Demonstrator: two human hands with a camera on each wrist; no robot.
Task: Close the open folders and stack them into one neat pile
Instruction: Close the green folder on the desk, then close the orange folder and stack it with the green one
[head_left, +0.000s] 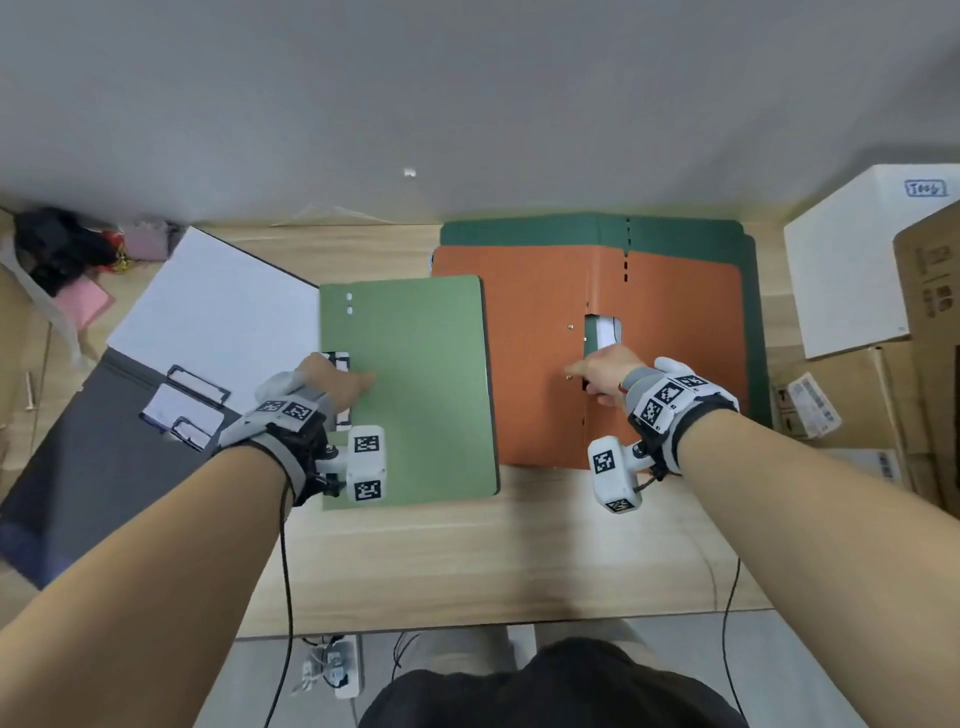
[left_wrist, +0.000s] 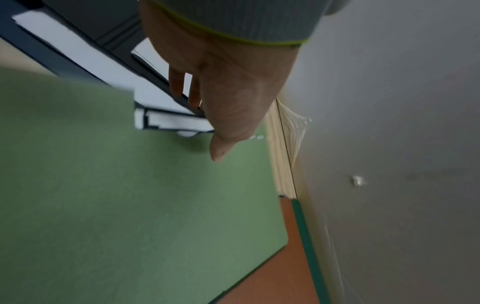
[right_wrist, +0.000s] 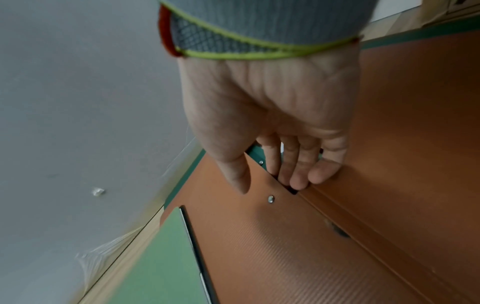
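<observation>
On tabletop (head_left: 467, 561): left hand (head_left: 332, 382) grips light green folder (head_left: 415, 395) spine; right hand (head_left: 605, 371) fingers hooked into orange folder (head_left: 540, 364) spine slot.

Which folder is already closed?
The light green folder under the left hand: single cover showing. The orange folder, dark green folder and grey folder lie spread open.

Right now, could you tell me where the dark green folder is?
In the head view, the dark green folder lies open at the desk's far right, under the orange folder.
</observation>
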